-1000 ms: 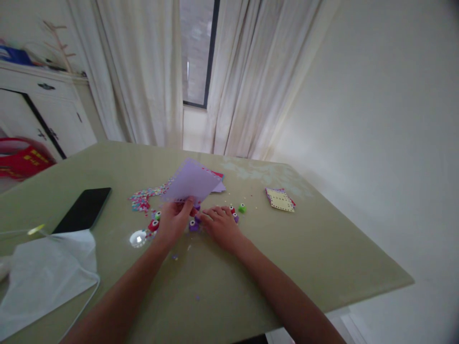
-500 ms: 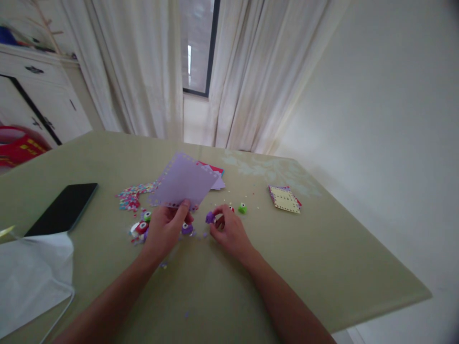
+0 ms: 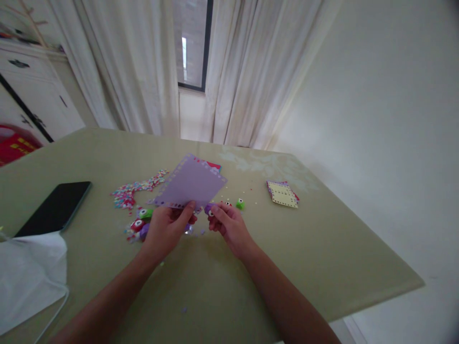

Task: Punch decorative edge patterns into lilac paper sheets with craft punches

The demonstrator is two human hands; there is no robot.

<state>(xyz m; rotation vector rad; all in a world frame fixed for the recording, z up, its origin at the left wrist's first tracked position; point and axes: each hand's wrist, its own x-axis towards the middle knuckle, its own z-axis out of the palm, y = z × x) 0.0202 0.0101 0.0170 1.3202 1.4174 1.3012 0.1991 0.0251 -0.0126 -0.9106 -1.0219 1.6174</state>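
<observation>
My left hand [image 3: 165,229] pinches the near edge of a lilac paper sheet [image 3: 191,181] with punched borders and holds it up over the table. My right hand [image 3: 229,224] is closed on a small purple paper punch [image 3: 209,209], lifted right beside the sheet's lower right edge. More small punches lie on the table: a green one [image 3: 145,213], a red one [image 3: 137,224] and a purple one [image 3: 144,232] left of my left hand, and a green one [image 3: 240,204] just beyond my right hand.
Coloured paper scraps [image 3: 132,190] are strewn at mid-left of the olive table [image 3: 322,239]. A black phone [image 3: 53,208] and white fabric [image 3: 28,277] lie at the left. A stack of punched cards [image 3: 282,194] sits to the right. Curtains and a window stand behind.
My right hand picked the purple punch up off the table and brought it to the sheet's edge. The left hand kept hold of the lilac sheet and lowered it slightly.
</observation>
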